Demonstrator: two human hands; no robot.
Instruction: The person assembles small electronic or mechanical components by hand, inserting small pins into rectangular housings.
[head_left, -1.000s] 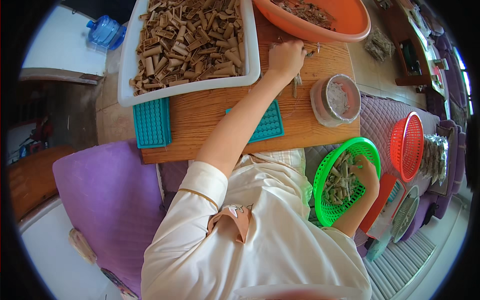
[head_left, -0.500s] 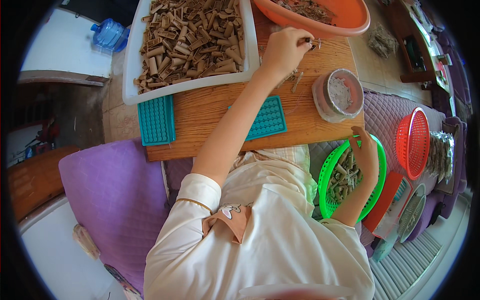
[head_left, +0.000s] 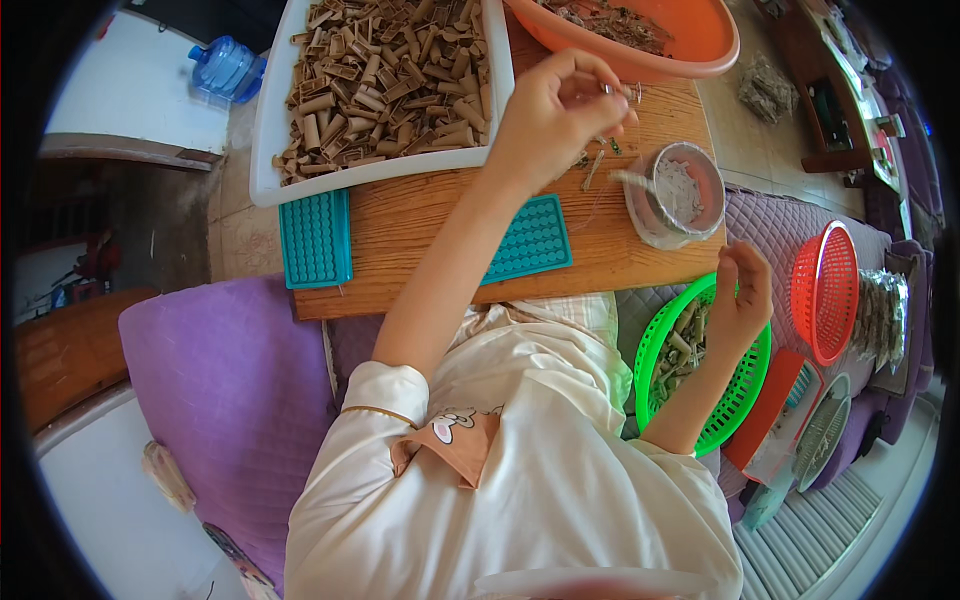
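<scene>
My left hand (head_left: pixel 570 115) is over the table's far right part, fingers curled, with a small dark bit at its fingertips that I cannot make out. A pale blurred piece (head_left: pixel 635 181) shows by the near-left rim of the clear round tub (head_left: pixel 712 208), which holds white bits. My right hand (head_left: pixel 740 297) is above the green basket (head_left: pixel 650 345), its fingers half bent and apart with nothing visible in them. Small tube-like brownish pieces (head_left: pixel 680 350) lie in that basket. Beneath my left forearm is a teal tray (head_left: pixel 530 240) with rows of round cavities.
A white bin (head_left: pixel 262 150) full of brown half-tube pieces (head_left: pixel 390 90) stands at the far left of the wooden table (head_left: pixel 420 215). Another teal tray (head_left: pixel 316 240) is below it. An orange basin (head_left: pixel 690 50) is at the back; a red basket (head_left: pixel 825 290) is at the right.
My left hand has moved down and its fingers have loosened from a tight pinch. My right hand has shifted slightly right, its fingers more bent. A blurred piece has appeared beside the tub.
</scene>
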